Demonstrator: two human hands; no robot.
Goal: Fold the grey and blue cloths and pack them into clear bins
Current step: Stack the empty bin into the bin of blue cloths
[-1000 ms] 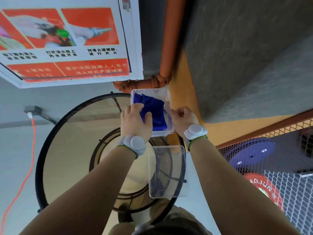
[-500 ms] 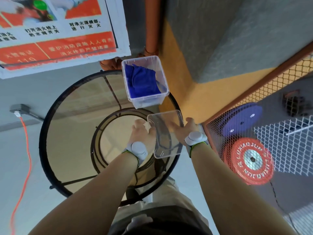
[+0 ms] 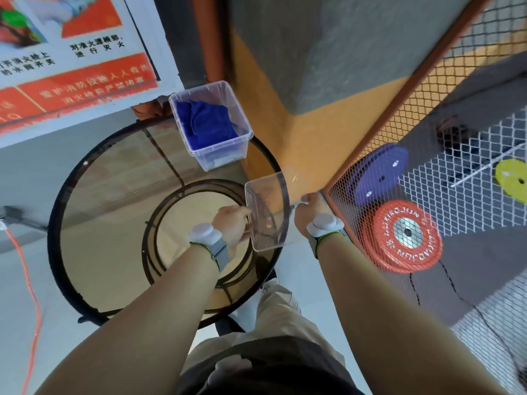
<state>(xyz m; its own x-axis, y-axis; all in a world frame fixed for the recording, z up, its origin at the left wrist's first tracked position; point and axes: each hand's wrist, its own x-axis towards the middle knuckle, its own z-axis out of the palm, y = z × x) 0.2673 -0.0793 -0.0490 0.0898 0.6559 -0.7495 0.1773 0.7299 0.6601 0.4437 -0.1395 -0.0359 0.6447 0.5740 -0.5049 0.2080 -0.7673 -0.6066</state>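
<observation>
A clear bin [image 3: 228,155] stands at the far edge of the round glass table [image 3: 114,223], and a crumpled blue cloth [image 3: 204,125] lies inside it. Nearer to me, a second clear bin [image 3: 266,206] is empty and tilted at the table's right edge. My left hand [image 3: 231,228] pinches its left wall. My right hand [image 3: 309,212] has its fingers curled at its right side, where the contact is blurred. No grey cloth is in view.
A wire mesh fence [image 3: 427,132] stands close on the right, with weight plates [image 3: 402,235] behind it. A wall poster [image 3: 71,58] hangs past the table's far left. An orange cable [image 3: 27,280] runs along the floor on the left.
Both hands left the bin with the blue cloth and drew back toward me. They took up the empty clear bin and tilted it at the table's right edge.
</observation>
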